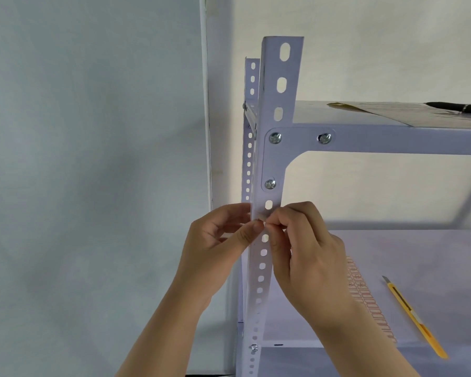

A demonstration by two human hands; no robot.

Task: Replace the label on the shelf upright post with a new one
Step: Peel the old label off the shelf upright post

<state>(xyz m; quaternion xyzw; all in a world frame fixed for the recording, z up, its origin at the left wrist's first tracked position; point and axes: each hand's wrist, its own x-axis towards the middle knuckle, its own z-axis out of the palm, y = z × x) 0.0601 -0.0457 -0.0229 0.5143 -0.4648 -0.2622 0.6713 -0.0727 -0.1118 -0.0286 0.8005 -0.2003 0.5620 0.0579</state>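
A white slotted upright post (276, 110) of a metal shelf stands in the middle of the head view. A small pale label (262, 215) sits on the post just below one slot. My right hand (305, 246) pinches at the label's edge with thumb and forefinger. My left hand (223, 240) is on the post's left side, its thumb tip pressed against the post right beside the label and its fingers curled behind the post's flange. How much of the label is stuck down is hidden by my fingers.
On the lower shelf (433, 257) lie a sheet of red-printed labels (365, 297) and a yellow utility knife (416, 319). The top shelf (365, 115) carries a flat paper sheet (408, 111) and a black pen (460, 107). A second post (252, 77) stands behind.
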